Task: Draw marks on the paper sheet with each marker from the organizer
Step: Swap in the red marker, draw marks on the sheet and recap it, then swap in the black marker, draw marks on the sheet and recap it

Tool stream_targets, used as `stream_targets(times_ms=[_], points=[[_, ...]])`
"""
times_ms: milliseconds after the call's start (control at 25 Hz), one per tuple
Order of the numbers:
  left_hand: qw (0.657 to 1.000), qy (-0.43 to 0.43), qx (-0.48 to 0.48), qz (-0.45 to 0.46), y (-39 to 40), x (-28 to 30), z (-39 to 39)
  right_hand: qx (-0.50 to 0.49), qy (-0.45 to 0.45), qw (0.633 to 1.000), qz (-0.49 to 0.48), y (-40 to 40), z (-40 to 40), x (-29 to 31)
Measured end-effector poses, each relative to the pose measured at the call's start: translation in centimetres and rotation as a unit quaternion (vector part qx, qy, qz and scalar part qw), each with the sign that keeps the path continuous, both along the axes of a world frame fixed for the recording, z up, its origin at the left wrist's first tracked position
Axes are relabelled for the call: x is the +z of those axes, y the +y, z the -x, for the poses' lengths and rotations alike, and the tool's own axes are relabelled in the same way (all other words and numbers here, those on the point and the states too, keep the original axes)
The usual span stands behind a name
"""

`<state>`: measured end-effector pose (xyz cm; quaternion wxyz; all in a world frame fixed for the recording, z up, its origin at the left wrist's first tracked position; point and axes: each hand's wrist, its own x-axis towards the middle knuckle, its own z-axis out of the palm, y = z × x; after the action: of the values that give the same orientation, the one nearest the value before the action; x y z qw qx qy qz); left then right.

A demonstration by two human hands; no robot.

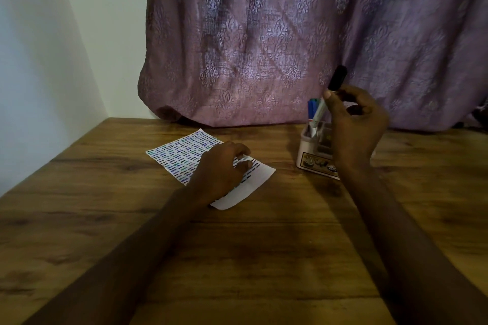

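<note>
Paper sheet (208,158), thin and limp, lies flat on the wooden worktop (237,258) just left of the organizer (315,158). Most of it is filled with rows of short blue, green and black dashes; only its near corner is blank. Such a sheet probably slides and creases easily, so pinning it flat seems the best way to handle it. The left hand (220,170) rests on it, its fingers (241,152) loosely curved, tips touching the page.

Above the organizer, the right hand (356,124) pinches a black-capped marker (328,97) near the cap, held tilted, its lower end down at the organizer's opening. The marker is a light, stiff, smooth cylinder, best gripped mid-barrel. A blue-capped marker (312,111) stands in the small, boxy, pale organizer. A mauve brocade curtain (264,34) hangs behind the organizer.
</note>
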<state>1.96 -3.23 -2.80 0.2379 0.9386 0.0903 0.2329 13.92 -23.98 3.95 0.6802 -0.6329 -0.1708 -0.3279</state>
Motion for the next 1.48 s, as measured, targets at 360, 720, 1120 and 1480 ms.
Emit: stream_targets(times_ms=[360,720,1120,1480], points=[[0.999,0.036,0.013,-0.007,-0.2,0.1,0.0,-0.158,0.023,0.939,0.304,0.6,-1.1,-2.4],[0.999,0.048,0.018,-0.008,-0.3,-0.1,-0.1,-0.186,0.037,0.919,0.345,0.8,-1.6,-2.5],[0.999,0.043,0.007,-0.018,-0.5,-0.1,0.0,-0.205,0.012,0.894,0.398,0.5,-1.5,-2.6],[1.000,0.011,-0.003,-0.019,-1.1,0.2,0.1,-0.331,0.102,0.929,0.129,-3.3,-1.6,-1.8]])
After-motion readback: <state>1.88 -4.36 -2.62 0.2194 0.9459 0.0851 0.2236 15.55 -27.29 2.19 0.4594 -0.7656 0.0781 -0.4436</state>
